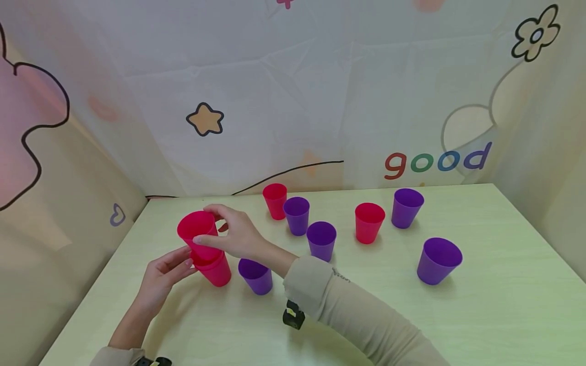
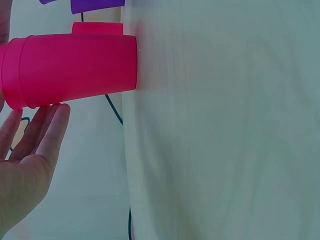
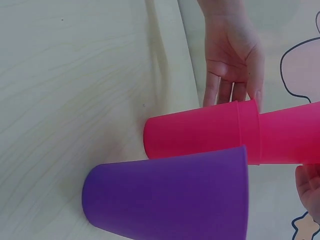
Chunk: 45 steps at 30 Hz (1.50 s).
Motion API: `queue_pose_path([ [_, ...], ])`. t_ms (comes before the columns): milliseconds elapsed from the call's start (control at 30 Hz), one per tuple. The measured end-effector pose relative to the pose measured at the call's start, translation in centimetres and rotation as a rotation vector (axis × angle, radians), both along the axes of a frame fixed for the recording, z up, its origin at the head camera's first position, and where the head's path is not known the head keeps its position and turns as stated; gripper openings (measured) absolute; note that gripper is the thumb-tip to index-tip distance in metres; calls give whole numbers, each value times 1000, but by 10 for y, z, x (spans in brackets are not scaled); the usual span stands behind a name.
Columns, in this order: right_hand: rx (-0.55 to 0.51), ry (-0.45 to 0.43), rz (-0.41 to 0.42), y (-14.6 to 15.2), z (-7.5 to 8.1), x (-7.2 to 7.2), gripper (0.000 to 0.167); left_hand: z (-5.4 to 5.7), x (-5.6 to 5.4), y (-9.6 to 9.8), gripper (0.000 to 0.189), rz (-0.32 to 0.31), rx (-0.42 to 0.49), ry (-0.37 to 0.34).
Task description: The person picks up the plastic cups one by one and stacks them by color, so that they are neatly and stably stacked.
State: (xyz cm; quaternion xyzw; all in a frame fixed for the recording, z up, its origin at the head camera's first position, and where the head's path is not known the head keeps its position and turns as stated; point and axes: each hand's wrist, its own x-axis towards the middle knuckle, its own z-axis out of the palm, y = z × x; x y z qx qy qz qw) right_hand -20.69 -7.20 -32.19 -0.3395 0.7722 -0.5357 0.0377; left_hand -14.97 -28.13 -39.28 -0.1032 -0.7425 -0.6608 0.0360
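My right hand grips a red cup near its rim, with the thumb on the near side and fingers at the far side. Its base sits in the mouth of a second red cup, which stands upright on the table. Beside that lower cup is my left hand, its fairly straight fingertips right at the cup's rim. In the left wrist view, those fingers reach up to the rim from one side. A purple cup stands just right of the red pair, below my right forearm.
Farther back on the table stand a red cup and two purple cups. Toward the right are another red cup and two purple cups. A printed cloth hangs behind.
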Motion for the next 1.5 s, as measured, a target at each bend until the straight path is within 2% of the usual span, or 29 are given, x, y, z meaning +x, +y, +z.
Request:
queue_pose_path([
  [333, 68, 11, 11, -2, -14, -1, 57, -2, -1, -2, 35, -24, -15, 12],
  [733, 151, 10, 8, -6, -26, -1, 58, -1, -1, 0, 30, -15, -11, 22],
  [1167, 207, 30, -3, -3, -30, 1, 56, -2, -1, -1, 33, -25, -4, 15],
  [1500, 291, 25, -22, -3, -36, 3, 59, -4, -3, -3, 34, -24, -1, 26],
])
